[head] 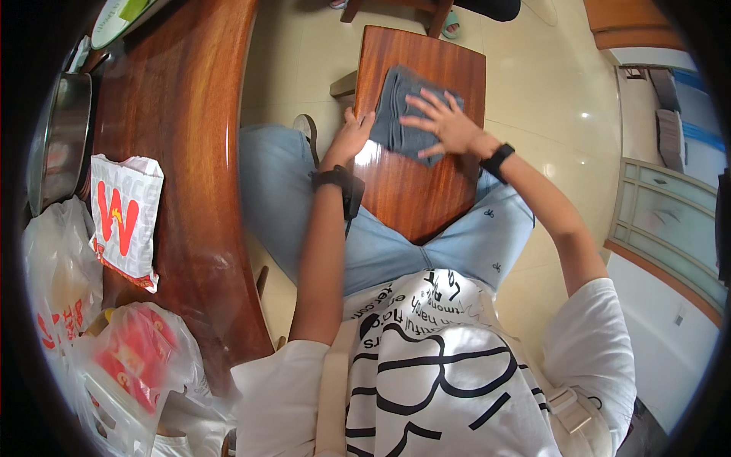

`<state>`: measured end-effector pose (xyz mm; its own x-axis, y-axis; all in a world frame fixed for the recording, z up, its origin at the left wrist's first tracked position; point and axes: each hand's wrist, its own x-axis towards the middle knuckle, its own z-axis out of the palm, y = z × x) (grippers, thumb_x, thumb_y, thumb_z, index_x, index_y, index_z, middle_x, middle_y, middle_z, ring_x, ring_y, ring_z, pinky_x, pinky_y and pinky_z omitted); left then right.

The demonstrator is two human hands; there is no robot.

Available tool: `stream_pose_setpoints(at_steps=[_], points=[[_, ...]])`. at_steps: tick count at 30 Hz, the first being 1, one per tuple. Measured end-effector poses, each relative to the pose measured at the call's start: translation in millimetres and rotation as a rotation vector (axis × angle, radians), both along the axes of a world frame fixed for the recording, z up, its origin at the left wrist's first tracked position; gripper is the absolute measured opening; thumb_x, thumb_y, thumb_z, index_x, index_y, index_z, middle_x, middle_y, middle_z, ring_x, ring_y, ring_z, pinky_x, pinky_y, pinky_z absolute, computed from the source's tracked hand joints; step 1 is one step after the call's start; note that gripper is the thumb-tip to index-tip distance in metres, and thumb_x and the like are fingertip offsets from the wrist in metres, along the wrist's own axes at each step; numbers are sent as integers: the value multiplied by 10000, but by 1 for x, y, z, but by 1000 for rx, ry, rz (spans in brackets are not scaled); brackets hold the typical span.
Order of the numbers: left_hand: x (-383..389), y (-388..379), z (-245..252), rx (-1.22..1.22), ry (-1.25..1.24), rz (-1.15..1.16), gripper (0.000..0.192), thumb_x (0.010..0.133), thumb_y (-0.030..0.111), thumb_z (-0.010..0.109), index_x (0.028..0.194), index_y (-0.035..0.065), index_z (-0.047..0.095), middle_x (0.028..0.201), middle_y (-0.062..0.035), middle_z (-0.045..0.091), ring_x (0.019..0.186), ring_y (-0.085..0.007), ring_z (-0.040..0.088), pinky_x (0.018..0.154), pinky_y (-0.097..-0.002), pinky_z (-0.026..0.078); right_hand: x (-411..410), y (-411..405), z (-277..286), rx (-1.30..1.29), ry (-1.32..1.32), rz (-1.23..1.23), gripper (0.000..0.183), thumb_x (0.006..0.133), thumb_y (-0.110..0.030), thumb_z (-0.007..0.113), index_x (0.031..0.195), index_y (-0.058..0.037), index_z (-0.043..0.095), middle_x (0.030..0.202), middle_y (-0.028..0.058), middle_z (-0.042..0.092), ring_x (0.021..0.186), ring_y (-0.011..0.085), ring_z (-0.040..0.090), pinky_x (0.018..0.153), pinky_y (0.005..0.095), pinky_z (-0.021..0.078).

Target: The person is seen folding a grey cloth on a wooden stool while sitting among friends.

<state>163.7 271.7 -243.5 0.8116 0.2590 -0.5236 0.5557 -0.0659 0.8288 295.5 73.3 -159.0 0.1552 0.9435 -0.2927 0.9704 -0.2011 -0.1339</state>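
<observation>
A dark grey folded cloth [394,123] lies on the glossy wooden top of a bench or stool [408,194] between my knees. Spread flat over the cloth is my right hand [445,123], palm down with fingers apart. My left hand [351,137] grips the bench's left edge, its thumb on top beside the cloth's near left corner. The other fingers of that hand are partly hidden below the edge. Each wrist wears a black band, the left one with a small dark device [353,194].
On the left stands a wooden table [211,188] with a printed paper bag [128,223], plastic bags [143,354], a metal pot [65,131] and a plate [111,25]. Beyond the bench are another piece of wooden furniture [394,5] and a foot in a green slipper [451,25].
</observation>
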Motion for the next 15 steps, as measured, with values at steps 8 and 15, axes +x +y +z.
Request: stream_pose_setpoints(at_steps=[8, 15], points=[[4, -3, 17, -18, 70, 64, 973, 778, 704, 285, 1342, -68, 103, 1274, -321, 346, 1236, -382, 312, 1008, -374, 260, -9, 39, -23, 121, -152, -329, 590, 835, -418, 495, 1353, -349, 222, 1445, 110, 89, 1309, 391, 82, 953, 669, 137], [-1, -1, 18, -28, -73, 59, 884, 813, 677, 248, 1324, -43, 191, 1292, -246, 373, 1228, -356, 335, 1003, -374, 258, -104, -18, 20, 65, 259, 22, 655, 740, -201, 587, 1326, -315, 319, 1452, 89, 87, 1332, 338, 55, 1002, 619, 80]])
